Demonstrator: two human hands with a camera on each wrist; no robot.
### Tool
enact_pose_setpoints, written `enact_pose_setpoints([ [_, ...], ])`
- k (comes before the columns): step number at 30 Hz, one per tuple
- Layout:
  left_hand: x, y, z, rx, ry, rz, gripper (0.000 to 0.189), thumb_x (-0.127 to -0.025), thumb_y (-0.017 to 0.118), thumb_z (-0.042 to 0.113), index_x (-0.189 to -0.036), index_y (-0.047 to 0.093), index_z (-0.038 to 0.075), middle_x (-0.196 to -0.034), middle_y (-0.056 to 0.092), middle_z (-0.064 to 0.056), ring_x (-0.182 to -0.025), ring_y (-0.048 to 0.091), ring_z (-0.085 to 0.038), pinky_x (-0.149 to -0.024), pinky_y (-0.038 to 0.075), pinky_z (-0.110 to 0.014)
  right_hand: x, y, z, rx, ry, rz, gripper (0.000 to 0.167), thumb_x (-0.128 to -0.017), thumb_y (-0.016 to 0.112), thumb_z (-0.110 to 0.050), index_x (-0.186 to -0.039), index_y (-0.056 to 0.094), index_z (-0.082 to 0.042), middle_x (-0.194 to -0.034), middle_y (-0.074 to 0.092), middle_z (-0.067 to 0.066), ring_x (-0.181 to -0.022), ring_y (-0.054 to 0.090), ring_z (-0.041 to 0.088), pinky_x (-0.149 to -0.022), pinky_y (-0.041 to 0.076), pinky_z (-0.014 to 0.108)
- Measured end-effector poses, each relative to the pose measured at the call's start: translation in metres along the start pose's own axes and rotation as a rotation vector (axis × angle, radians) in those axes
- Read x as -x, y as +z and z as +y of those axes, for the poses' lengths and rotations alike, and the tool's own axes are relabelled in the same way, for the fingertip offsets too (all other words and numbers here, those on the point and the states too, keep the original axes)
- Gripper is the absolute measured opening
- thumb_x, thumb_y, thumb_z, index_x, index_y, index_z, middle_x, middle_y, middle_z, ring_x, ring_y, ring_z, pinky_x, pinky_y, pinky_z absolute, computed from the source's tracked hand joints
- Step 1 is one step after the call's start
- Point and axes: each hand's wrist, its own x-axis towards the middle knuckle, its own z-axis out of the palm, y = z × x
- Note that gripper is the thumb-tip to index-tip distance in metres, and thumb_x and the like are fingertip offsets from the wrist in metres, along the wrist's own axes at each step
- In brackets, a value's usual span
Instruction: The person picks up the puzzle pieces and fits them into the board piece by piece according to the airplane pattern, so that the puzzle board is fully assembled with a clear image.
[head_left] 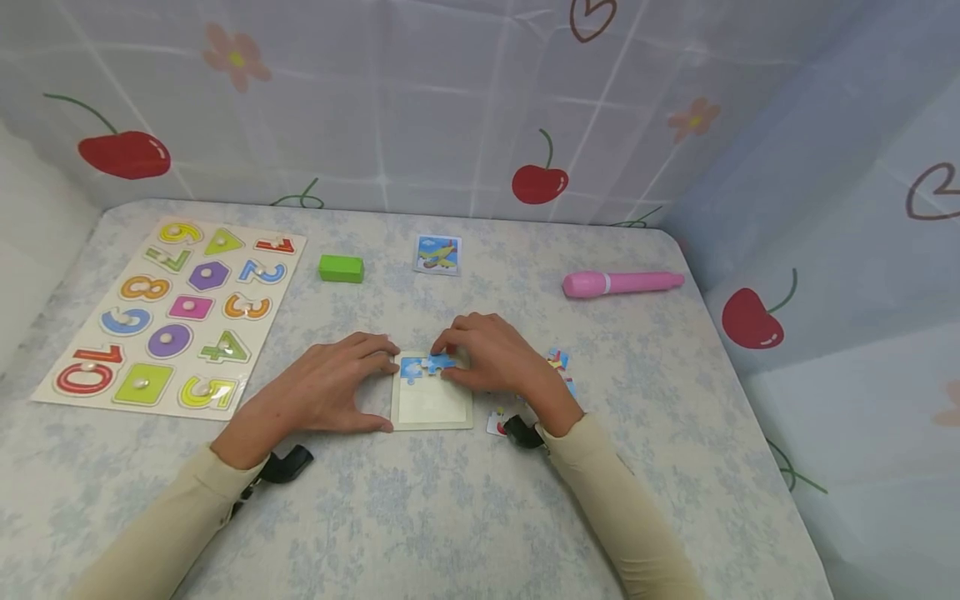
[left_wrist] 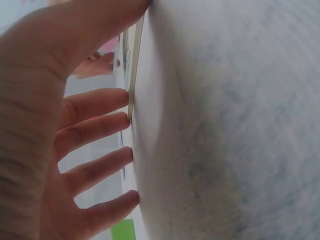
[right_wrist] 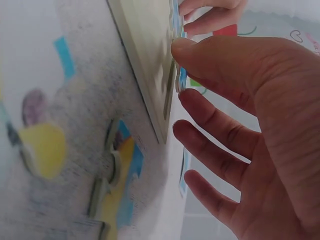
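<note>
A small square puzzle tray (head_left: 432, 408) in a pale colour lies on the table between the hands. One blue jigsaw piece (head_left: 411, 369) sits in its upper left corner. The right hand (head_left: 497, 354) pinches a second blue jigsaw piece (head_left: 437, 363) between thumb and fingers, over the tray's top edge beside the first; whether it is seated I cannot tell. In the right wrist view the held piece's edge shows under the thumb. Along the tray's left side, the left hand (head_left: 330, 385) touches the rim with thumb and fingertips, its fingers (left_wrist: 97, 102) spread and nearly straight.
Loose jigsaw pieces (right_wrist: 125, 185) lie right of the tray, partly under the right wrist. A number-and-shape board (head_left: 180, 321) is at the left. Further back are a green block (head_left: 341, 268), an airplane picture card (head_left: 438, 255) and a pink wand-shaped object (head_left: 622, 283).
</note>
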Motion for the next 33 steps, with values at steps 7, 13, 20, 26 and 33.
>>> enact_pose_setpoints([
  [7, 0.0007, 0.0008, -0.0010, -0.005, 0.002, 0.003, 0.079, -0.076, 0.089, 0.070, -0.130, 0.076, 0.015, -0.148, 0.061, -0.001, -0.141, 0.055, -0.025, -0.089, 0.061, -0.048, -0.0030, 0.0056, -0.0012, 0.020, 0.008, -0.024, 0.026, -0.095, 0.085, -0.031, -0.120, 0.081, -0.025, -0.106, 0.070, -0.007, -0.100, 0.062, 0.014, -0.097, 0.049, 0.041],
  [13, 0.0017, 0.0010, -0.0013, 0.008, 0.005, 0.006, 0.078, -0.076, 0.089, 0.069, -0.132, 0.075, 0.015, -0.149, 0.060, -0.001, -0.140, 0.055, -0.025, -0.088, 0.060, -0.047, -0.0045, 0.0079, -0.0032, 0.026, 0.006, -0.025, 0.027, -0.096, 0.084, -0.031, -0.122, 0.081, -0.023, -0.114, 0.072, -0.005, -0.106, 0.064, 0.017, -0.100, 0.050, 0.043],
  [20, 0.0030, 0.0005, -0.0015, 0.022, 0.020, 0.020, 0.077, -0.076, 0.090, 0.068, -0.131, 0.074, 0.016, -0.148, 0.060, -0.001, -0.139, 0.056, -0.024, -0.088, 0.060, -0.047, -0.0051, 0.0095, -0.0037, 0.019, -0.009, -0.021, 0.026, -0.097, 0.083, -0.030, -0.122, 0.081, -0.024, -0.117, 0.072, -0.005, -0.108, 0.065, 0.018, -0.102, 0.050, 0.043],
  [26, 0.0034, 0.0006, -0.0017, 0.027, 0.026, 0.029, 0.074, -0.076, 0.091, 0.068, -0.129, 0.074, 0.019, -0.148, 0.060, -0.002, -0.139, 0.057, -0.025, -0.086, 0.061, -0.047, -0.0041, 0.0097, -0.0036, 0.022, -0.030, -0.015, 0.020, -0.098, 0.082, -0.029, -0.118, 0.082, -0.027, -0.115, 0.071, -0.005, -0.107, 0.064, 0.017, -0.101, 0.050, 0.043],
  [33, 0.0030, 0.0011, -0.0017, 0.022, 0.031, 0.032, 0.072, -0.076, 0.090, 0.068, -0.128, 0.075, 0.020, -0.147, 0.060, -0.002, -0.137, 0.058, -0.025, -0.084, 0.061, -0.047, -0.0033, 0.0097, -0.0057, 0.023, -0.028, -0.007, 0.021, -0.098, 0.083, -0.029, -0.118, 0.082, -0.025, -0.116, 0.071, -0.004, -0.108, 0.064, 0.018, -0.106, 0.049, 0.046],
])
